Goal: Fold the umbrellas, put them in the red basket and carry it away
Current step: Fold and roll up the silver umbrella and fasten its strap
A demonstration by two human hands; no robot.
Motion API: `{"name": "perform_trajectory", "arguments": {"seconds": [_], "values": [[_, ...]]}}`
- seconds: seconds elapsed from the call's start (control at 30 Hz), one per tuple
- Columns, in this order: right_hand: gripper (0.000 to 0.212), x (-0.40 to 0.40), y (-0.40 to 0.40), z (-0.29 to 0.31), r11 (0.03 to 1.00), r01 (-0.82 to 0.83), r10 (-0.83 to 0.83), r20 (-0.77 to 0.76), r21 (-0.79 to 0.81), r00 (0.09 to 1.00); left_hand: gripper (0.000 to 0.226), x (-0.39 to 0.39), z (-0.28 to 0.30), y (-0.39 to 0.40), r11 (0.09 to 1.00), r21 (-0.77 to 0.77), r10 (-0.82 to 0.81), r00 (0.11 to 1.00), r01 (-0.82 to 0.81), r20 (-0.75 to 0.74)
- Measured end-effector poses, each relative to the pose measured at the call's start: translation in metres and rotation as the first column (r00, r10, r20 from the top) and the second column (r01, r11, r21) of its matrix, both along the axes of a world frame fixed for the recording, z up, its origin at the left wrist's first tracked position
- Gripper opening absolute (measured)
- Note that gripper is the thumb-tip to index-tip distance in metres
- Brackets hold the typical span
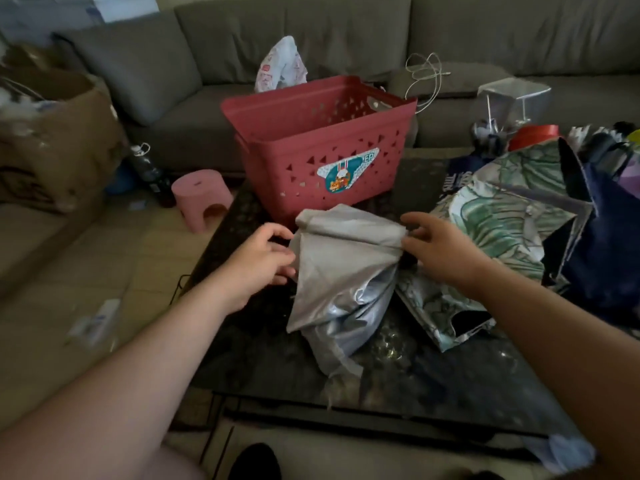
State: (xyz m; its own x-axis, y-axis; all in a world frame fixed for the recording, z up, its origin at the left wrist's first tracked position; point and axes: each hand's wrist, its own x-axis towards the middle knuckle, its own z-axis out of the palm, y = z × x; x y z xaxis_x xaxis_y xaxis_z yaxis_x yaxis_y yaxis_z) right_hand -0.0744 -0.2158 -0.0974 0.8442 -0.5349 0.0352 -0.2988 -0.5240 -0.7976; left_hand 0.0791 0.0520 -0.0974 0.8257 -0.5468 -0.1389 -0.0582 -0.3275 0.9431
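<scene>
Head view: caught both hands on a silver umbrella (341, 271), lying crumpled on the dark worktop (450, 372) just in front of the red basket (311, 147). Left hand (259, 261) at the cloth's left edge, fingers curled, thumb and fingertips pinching the fabric. Right hand (438, 249) at the rolled top edge on the right, fingers bent loosely over the cloth and touching it; could not tell whether gripping. Canopy bunched and half rolled at the top, trailing down toward the near edge of the worktop. Basket upright at the far side, open top, sticker (346, 174) on its front wall, inside mostly hidden. Leaf-print umbrella (498, 223) spread open just right of the silver one, touching it under the right wrist. Dark blue cloth (609, 237) heaped further right. Pink stool (202, 199) on the floor left of the worktop. Grey sofa (311, 46) behind the basket. Cardboard box (52, 140) far left.
</scene>
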Motion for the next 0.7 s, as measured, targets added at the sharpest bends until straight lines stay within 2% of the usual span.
{"name": "perform_trajectory", "arguments": {"seconds": [0.07,0.1,0.17,0.23,0.3,0.37,0.43,0.5,0.57,0.63,0.7], "values": [[0.045,-0.001,0.001,-0.01,0.982,-0.034,0.016,-0.096,-0.188,0.995,0.038,0.001,-0.02,0.006,0.96,0.209,-0.225,0.956,0.185,0.186],[0.043,-0.006,0.004,-0.009,0.954,-0.059,0.036,-0.084,-0.294,0.996,0.042,-0.005,-0.02,0.009,0.921,0.284,-0.341,0.905,0.268,0.253],[0.035,-0.016,0.016,-0.004,0.91,-0.081,0.101,0.026,-0.406,0.995,0.053,-0.017,-0.021,0.014,0.831,0.377,-0.52,0.811,0.409,0.267],[0.032,-0.023,0.027,0.003,0.871,-0.163,0.23,0.093,-0.463,0.969,0.072,-0.025,-0.02,0.013,0.701,0.509,-0.671,0.703,0.499,0.235],[0.032,-0.031,0.04,0.002,0.788,-0.345,0.422,0.039,-0.51,0.906,0.104,-0.034,-0.024,0.012,0.592,0.623,-0.76,0.612,0.511,0.22],[0.032,-0.04,0.056,-0.005,0.684,-0.529,0.571,-0.083,-0.502,0.817,0.122,-0.041,-0.03,0.011,0.551,0.682,-0.794,0.555,0.482,0.249],[0.045,-0.047,0.068,-0.015,0.624,-0.608,0.612,-0.177,-0.491,0.771,0.115,-0.041,-0.033,0.01,0.61,0.637,-0.758,0.581,0.471,0.297],[0.066,-0.05,0.077,-0.026,0.627,-0.589,0.582,-0.196,-0.509,0.789,0.086,-0.039,-0.032,0.008,0.743,0.5,-0.655,0.637,0.445,0.406],[0.078,-0.049,0.08,-0.031,0.661,-0.511,0.528,-0.143,-0.549,0.837,0.07,-0.035,-0.025,0.007,0.843,0.374,-0.53,0.711,0.386,0.462],[0.082,-0.047,0.08,-0.031,0.688,-0.433,0.495,-0.06,-0.582,0.867,0.074,-0.034,-0.016,0.008,0.895,0.285,-0.439,0.788,0.343,0.432],[0.082,-0.045,0.08,-0.03,0.735,-0.363,0.469,0.044,-0.572,0.882,0.068,-0.034,-0.01,0.008,0.933,0.19,-0.357,0.84,0.304,0.409]]}}
